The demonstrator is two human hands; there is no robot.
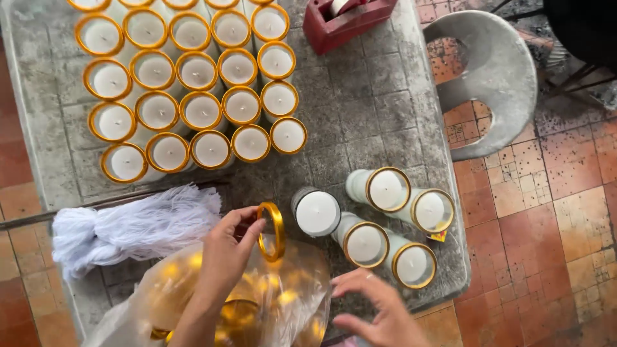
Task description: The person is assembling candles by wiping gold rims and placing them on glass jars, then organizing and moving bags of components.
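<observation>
A: Where's the ring (272, 230)?
B: Pinched in the left hand (226, 247), above the bag (283, 302). The right hand (376, 308) hovers spread, empty.
A: Progress?
B: Most candles (193, 83) are ringed; one candle (317, 212) is bare.

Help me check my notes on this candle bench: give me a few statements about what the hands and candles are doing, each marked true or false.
1. The left hand holds a gold ring in its fingers. True.
2. The right hand grips a candle. False: it is spread open over the table edge, near the clear bag of gold rings, holding nothing.
3. The candle nearest the ring already wears a gold rim. False: its top is bare, unlike the four ringed candles beside it.
4. A bundle of white wicks lies left of the left hand. True.
5. The tape dispenser is blue. False: it is red.
</observation>
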